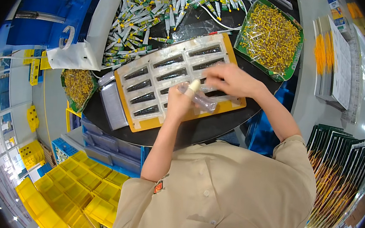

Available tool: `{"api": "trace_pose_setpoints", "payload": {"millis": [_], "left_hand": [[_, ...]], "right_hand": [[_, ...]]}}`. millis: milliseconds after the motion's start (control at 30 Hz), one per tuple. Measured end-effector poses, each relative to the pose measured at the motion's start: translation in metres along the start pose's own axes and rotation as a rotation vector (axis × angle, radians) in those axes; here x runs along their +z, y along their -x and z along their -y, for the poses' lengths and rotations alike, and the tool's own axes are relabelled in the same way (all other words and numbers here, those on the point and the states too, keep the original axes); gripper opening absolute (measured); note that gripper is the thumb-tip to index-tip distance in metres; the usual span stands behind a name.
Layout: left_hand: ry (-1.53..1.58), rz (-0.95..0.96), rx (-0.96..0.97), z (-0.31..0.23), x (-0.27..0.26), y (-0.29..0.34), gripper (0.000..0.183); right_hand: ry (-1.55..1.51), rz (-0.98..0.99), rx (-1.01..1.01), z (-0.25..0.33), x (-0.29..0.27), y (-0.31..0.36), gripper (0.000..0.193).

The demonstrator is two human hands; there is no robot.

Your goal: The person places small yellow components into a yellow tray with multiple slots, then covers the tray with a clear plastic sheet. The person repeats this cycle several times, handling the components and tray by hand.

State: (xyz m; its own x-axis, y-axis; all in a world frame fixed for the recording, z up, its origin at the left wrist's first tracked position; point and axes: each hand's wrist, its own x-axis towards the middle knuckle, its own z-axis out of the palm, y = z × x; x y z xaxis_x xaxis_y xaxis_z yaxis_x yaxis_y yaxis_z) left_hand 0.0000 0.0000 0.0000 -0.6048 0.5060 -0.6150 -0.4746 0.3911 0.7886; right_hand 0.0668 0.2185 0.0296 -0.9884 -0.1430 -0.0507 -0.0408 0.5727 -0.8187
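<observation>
My left hand point(179, 101) is closed on a clear plastic shell point(204, 102), held over the front part of a tray. A pale finger cot covers its thumb point(194, 87). My right hand point(232, 80) hovers just right of it, fingers bent together and slightly blurred; what they pinch, if anything, is hidden. Beneath both hands lies a yellow-edged board point(139, 125) with white compartments in rows. Dark tapered pieces under clear plastic, such as this one point(172, 74), fill the compartments that show. My hands cover some of the middle and right ones.
Small white-green tubes with yellow caps point(157, 6) lie heaped behind the board. Yellow-headed pins fill a green tray point(293, 67) at the far right and another point(93, 88) at the left. Clear plastic shells point(115, 107) are stacked beside the board. Yellow bins point(71, 178) stand at lower left.
</observation>
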Motion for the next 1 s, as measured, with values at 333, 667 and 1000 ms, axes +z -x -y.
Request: {"api": "trace_pose_setpoints", "payload": {"millis": [333,667,1000], "left_hand": [[0.137,0.166,0.096,0.018,0.014,0.035,0.019],[0.025,-0.043,0.277,0.020,0.005,0.030,0.029],[-0.482,-0.744,0.653,0.022,-0.180,0.088,0.013]], "right_hand": [[0.303,-0.227,-0.173,-0.021,0.026,0.018,0.007],[-0.092,-0.176,-0.008,0.016,0.052,0.045,0.022],[0.322,-0.221,-0.149,-0.007,0.017,0.015,0.024]]}}
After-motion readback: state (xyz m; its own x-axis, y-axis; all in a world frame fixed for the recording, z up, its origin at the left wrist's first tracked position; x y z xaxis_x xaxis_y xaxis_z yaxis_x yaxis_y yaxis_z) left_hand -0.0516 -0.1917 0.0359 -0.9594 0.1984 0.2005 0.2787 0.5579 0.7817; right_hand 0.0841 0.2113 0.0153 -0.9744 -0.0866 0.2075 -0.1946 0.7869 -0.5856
